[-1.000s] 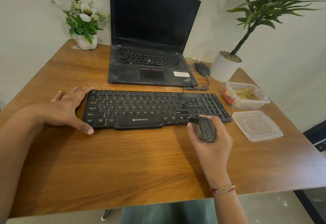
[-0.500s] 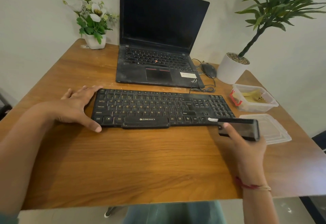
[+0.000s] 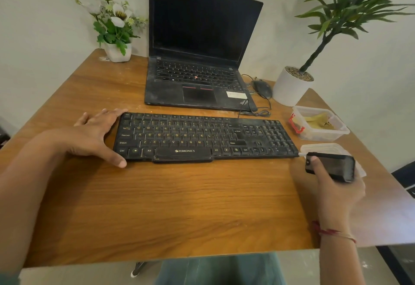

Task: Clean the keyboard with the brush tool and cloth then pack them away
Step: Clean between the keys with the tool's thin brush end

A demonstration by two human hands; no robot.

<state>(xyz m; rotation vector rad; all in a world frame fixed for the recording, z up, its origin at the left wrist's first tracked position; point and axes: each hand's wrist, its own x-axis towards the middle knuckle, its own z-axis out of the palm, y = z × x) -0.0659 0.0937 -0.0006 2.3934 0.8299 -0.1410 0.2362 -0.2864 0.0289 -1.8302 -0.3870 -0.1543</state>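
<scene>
Moved brush tool (image 3: 332, 166) off keyboard's (image 3: 202, 137) right end toward 3 o'clock, gripped in right hand (image 3: 336, 192), over lid (image 3: 323, 148); bracing keyboard's 9 o'clock edge with spread left hand (image 3: 94, 134); cloth (image 3: 317, 119) seemingly in container (image 3: 336, 132) at 2 o'clock; probably brushing done, wipe next.

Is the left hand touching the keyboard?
Touching: head view shows the left hand braced against the left end of the keyboard, thumb along its front edge.

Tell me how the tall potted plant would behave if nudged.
Likely top-heavy: the tall plant leans over its small white pot, so it may tip. Pebbles on top probably add steadying weight. Near the table edge, pushing seems risky.
</scene>
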